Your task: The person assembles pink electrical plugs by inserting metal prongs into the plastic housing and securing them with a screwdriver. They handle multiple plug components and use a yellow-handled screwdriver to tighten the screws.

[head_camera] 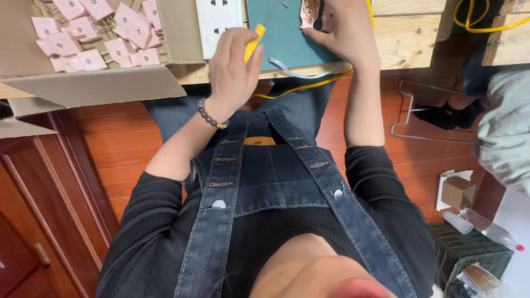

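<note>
Left hand (232,69) fingers clamped round a yellow-handled screwdriver (254,43), its handle emerging at one o'clock. Right hand (342,30) fingers pinch a pink square plastic part (308,12) on the green mat (287,38), at the hand's ten o'clock.

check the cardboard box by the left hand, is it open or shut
Open. The cardboard box has its flaps folded outward, and the pink square plates lying loose inside are in plain view from above.
</note>
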